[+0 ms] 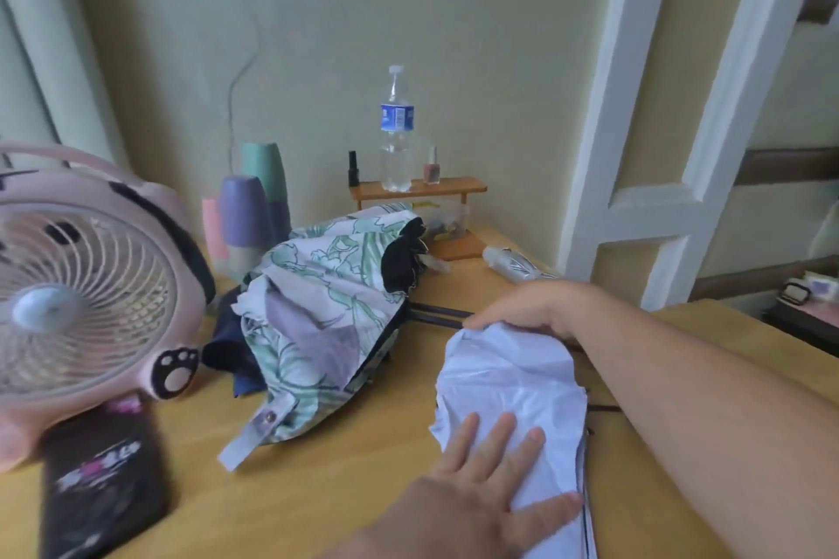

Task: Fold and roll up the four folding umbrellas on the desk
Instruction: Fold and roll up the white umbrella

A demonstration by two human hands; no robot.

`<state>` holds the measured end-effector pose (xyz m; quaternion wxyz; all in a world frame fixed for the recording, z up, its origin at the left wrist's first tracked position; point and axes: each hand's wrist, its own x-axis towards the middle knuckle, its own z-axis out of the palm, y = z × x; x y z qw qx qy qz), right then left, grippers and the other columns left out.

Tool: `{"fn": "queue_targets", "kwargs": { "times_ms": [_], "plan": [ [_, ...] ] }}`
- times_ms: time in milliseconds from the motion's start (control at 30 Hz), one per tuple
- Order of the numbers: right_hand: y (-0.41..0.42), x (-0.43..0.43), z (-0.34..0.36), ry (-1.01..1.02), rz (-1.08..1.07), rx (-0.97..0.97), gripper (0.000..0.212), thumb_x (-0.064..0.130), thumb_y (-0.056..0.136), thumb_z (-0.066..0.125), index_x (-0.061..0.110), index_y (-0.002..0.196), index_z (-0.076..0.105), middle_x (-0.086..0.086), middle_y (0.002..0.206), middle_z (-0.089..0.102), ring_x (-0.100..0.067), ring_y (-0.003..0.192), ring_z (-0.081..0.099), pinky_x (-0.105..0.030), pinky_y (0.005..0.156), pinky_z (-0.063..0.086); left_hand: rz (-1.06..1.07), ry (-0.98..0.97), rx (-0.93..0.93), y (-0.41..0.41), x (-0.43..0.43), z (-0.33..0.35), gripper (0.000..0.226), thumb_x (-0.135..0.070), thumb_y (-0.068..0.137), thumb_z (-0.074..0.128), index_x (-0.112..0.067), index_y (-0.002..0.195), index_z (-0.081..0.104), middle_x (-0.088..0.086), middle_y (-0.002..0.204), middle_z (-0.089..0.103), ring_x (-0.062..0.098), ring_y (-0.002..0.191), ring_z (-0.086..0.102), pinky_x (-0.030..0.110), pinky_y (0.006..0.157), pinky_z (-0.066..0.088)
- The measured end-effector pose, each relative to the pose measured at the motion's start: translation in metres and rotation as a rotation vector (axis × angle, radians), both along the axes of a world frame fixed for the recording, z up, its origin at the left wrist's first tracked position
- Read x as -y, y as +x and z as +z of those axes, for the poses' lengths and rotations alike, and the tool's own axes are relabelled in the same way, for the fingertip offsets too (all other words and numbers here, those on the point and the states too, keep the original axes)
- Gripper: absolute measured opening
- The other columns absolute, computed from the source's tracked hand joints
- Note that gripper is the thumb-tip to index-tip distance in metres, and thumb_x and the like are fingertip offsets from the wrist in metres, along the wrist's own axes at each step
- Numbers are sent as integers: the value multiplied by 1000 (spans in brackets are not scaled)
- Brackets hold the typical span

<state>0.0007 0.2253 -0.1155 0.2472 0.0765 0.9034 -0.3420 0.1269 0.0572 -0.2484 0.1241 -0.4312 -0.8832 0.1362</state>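
1. My left hand (pixel 490 472) lies flat on the near part of the white umbrella (pixel 513 381), fingers straight and spread, pressing the cloth down on the counter (pixel 345 490); it grips nothing.
2. My right hand (pixel 522 309) reaches in from the right to the far end of that umbrella; its fingers curl over the edge of the cloth and hold it.
3. The white umbrella lies between my two hands, collapsed and crumpled, running from the near edge of the view away from me; dark ribs show along its right side.
4. Just left of it lies the floral umbrella (pixel 318 309), loose and unrolled, its black lining showing at the far end; its strap (pixel 254 436) with a snap sticks out toward me.
5. A navy umbrella (pixel 231 354) lies partly under the floral one, on its left side.
6. A grey umbrella (pixel 513 266) lies beyond my right hand, rolled up, apart from the others.
7. At far left stands a pink fan (pixel 86 286); a black case (pixel 100 481) lies in front of it.
8. Behind the floral umbrella stand pastel cups (pixel 245 213); right of them a small wooden rack (pixel 417 188) carries a water bottle (pixel 396 132) upright between two polish bottles (pixel 431 166).
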Motion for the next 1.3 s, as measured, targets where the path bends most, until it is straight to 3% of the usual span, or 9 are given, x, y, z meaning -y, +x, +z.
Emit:
{"fn": "queue_targets", "kwargs": {
  "times_ms": [167, 233, 300, 400, 600, 800, 933, 1133, 1300],
  "plan": [
    [-11, 15, 9, 47, 107, -158, 19, 7, 81, 81, 4, 99, 78, -20, 108, 75, -26, 92, 70, -43, 92, 59, 103, 4, 25, -3, -7, -22, 56, -49, 107, -1, -45, 151, 33, 2, 152, 52, 30, 139, 50, 46, 104, 51],
    [-12, 12, 26, -33, 64, -385, 4, 10, 85, 79, 14, 84, 80, -8, 90, 77, -21, 83, 69, -29, 71, 60, 148, 202, 225, 4, -5, -4, 57, -63, 106, 11, -41, 150, 42, -4, 156, 49, 25, 154, 18, 43, 106, 51],
    [-10, 6, 45, -141, -38, -666, 5, 13, 88, 77, 18, 88, 77, 0, 81, 73, -12, 74, 63, -13, 59, 50, 40, 227, 237, 1, -10, 4, 61, -62, 107, 19, -35, 162, 19, 1, 172, 6, 21, 148, -30, 54, 126, 12],
    [6, 8, 56, -212, -69, -855, 7, 15, 91, 74, 21, 92, 77, 10, 65, 67, -3, 58, 59, -14, 59, 47, -92, 15, 311, 2, -6, 16, 58, -52, 110, 21, -40, 161, -2, 16, 166, -25, 39, 150, -29, 55, 113, -26],
    [58, -15, 52, -986, 28, -289, 38, 14, 91, 61, 6, 128, 61, 1, 46, 53, -8, 37, 50, -19, 47, 51, -66, -18, 303, 5, -9, 24, 57, -51, 110, 20, -40, 161, -1, 16, 167, -24, 42, 152, -23, 51, 104, -30],
    [82, -21, 61, 155, 352, 43, 75, 74, 60, 81, 17, 107, 74, -19, 73, 51, -20, 46, 35, -23, 40, 22, -12, -10, 375, 9, -12, 24, 70, -55, 106, 35, -41, 161, -5, 14, 165, -28, 39, 150, -29, 52, 102, -35],
    [88, 7, 58, 354, 349, -97, 80, 92, 52, 69, 26, 97, 73, 4, 98, 74, -19, 85, 69, -34, 76, 57, -10, -37, 409, 7, -15, 24, 75, -66, 101, 33, -44, 160, -9, 12, 165, -30, 39, 149, -32, 49, 97, -39],
    [71, 21, 38, -38, 78, -93, 28, 18, 87, 78, 31, 111, 74, -4, 113, 73, -21, 97, 73, -30, 78, 58, -6, -43, 441, 7, -15, 23, 75, -70, 100, 28, -46, 158, -14, 11, 164, -34, 36, 148, -35, 53, 108, -35],
    [42, 3, 62, -488, -207, -257, 15, 9, 90, 72, 10, 103, 78, -9, 95, 79, -17, 75, 74, -27, 64, 61, -14, -44, 458, 6, -16, 21, 77, -75, 98, 26, -46, 158, -14, 8, 163, -35, 33, 148, -37, 53, 112, -33]
  ]
}}
